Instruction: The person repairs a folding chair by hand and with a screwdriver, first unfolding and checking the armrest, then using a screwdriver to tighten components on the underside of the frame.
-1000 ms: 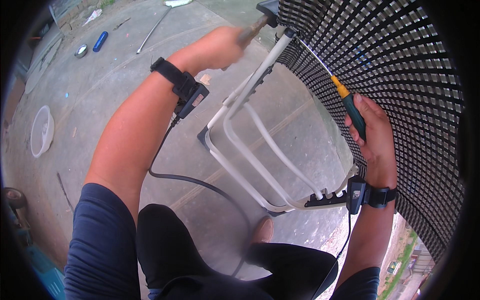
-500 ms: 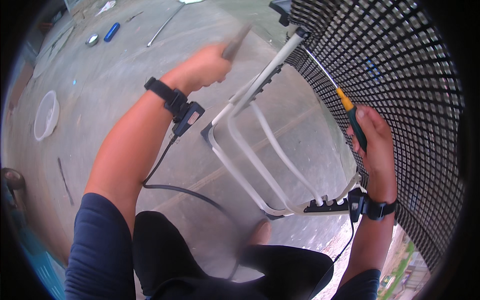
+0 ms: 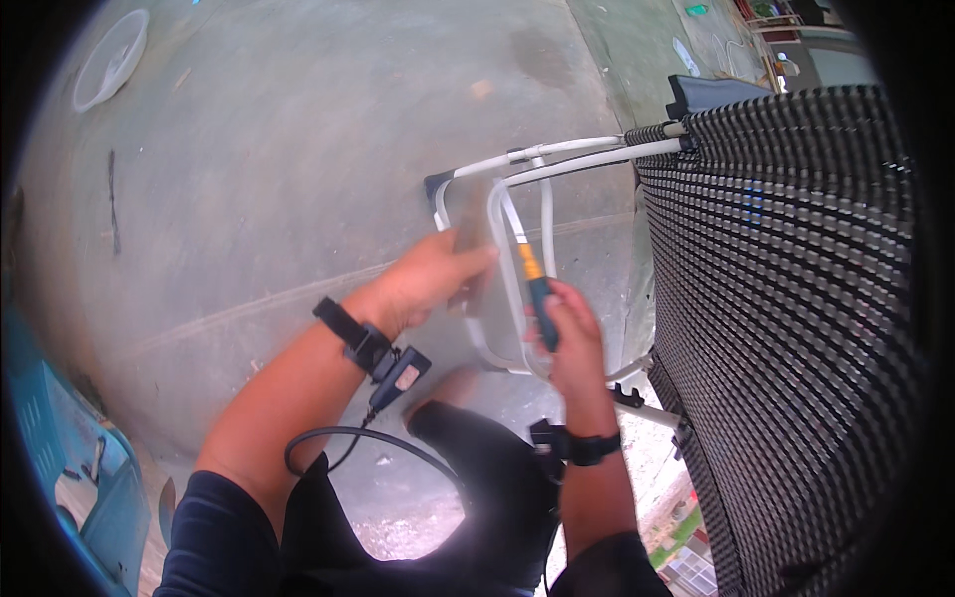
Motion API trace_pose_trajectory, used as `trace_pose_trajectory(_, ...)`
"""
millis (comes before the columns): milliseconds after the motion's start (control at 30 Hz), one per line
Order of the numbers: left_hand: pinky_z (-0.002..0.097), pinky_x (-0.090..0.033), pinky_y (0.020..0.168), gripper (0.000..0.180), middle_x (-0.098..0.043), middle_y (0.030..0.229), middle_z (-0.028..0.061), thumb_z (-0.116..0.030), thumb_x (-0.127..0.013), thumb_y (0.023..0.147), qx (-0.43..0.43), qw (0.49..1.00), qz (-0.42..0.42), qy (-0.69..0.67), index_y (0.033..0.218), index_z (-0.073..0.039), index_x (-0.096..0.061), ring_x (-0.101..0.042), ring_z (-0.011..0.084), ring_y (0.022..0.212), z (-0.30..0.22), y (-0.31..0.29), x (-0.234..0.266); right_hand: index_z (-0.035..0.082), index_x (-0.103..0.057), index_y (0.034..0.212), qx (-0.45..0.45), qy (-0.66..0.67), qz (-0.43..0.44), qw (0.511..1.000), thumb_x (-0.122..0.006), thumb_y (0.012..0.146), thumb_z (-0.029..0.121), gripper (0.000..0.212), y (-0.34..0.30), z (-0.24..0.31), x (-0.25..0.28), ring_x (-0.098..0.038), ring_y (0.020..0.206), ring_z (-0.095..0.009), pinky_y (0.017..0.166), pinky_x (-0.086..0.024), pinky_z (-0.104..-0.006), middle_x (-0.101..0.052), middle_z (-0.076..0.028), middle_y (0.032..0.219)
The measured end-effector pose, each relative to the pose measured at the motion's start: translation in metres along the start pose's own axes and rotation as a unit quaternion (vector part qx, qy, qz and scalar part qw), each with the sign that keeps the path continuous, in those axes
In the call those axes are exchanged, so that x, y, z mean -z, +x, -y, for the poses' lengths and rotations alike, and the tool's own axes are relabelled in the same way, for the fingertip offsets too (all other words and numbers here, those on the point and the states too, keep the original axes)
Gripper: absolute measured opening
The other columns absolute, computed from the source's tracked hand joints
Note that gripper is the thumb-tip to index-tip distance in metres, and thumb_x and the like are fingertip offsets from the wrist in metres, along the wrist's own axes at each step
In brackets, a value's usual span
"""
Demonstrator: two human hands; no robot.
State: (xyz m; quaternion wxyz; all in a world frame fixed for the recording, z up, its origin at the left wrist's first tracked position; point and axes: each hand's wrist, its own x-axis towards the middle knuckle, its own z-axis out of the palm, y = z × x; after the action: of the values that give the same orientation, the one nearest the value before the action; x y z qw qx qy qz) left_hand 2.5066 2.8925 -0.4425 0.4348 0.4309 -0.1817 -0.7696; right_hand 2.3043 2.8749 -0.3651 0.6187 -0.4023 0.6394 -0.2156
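Observation:
My right hand (image 3: 575,338) is closed around the dark green and yellow handle of a screwdriver (image 3: 540,294), whose shank points up and away in front of the white tubes. My left hand (image 3: 433,279) is just to its left, closed on a flat grey-brown bar-like object (image 3: 476,224) that motion smears, so its kind is unclear. Behind both hands stands a white tubular metal frame (image 3: 587,157) with dark end caps. A black and grey woven mesh panel (image 3: 786,279) is attached to it and fills the right side.
A white round basin (image 3: 111,62) lies at the far left on the grey concrete floor (image 3: 298,149). Close by is a thin dark strip (image 3: 113,204). A blue plastic chair (image 3: 104,497) stands at the lower left. A dark grey padded piece (image 3: 731,95) tops the mesh.
My left hand has come down and nearer with the bar-like object. My right hand has drawn the screwdriver leftward, away from the mesh edge. The view has turned too.

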Motion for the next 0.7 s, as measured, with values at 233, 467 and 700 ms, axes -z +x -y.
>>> trace_pose_trajectory(233,0.0273,-0.049,0.06,0.018,-0.062,0.085,0.0046,-0.015,-0.06,0.093,-0.012,0.974,-0.105,-0.2,0.105,-0.004,-0.054,-0.06,0.0134,0.073,-0.003,-0.14,-0.023,0.005,-0.05,0.13,0.023,-0.096,0.089,0.991,-0.058,0.093,0.019,0.04,-0.092,-0.02,-0.093,-0.061,0.089,-0.013,0.073,-0.049,-0.0261,-0.064,-0.007,0.109)
trace_pose_trajectory(467,0.0294,-0.051,0.067,0.019,-0.061,0.085,0.0062,-0.005,-0.064,0.086,0.002,0.949,-0.209,-0.235,0.101,-0.002,-0.053,-0.063,0.0167,0.077,-0.019,-0.239,-0.032,0.004,-0.048,0.135,0.029,-0.146,0.212,0.966,-0.065,0.089,0.017,0.051,-0.19,0.016,-0.101,-0.062,0.1,-0.017,0.085,-0.048,-0.0282,-0.062,-0.015,0.114)
trace_pose_trajectory(700,0.0357,-0.054,0.07,0.017,-0.062,0.087,0.0123,0.001,-0.054,0.083,0.007,0.963,-0.222,-0.156,0.099,0.0,-0.049,-0.064,0.0226,0.076,-0.084,-0.307,-0.058,0.005,-0.053,0.129,0.186,-0.394,0.256,0.863,-0.071,0.083,0.028,0.054,-0.314,0.187,-0.045,-0.064,0.093,-0.028,0.079,-0.051,-0.0332,-0.062,-0.017,0.11)
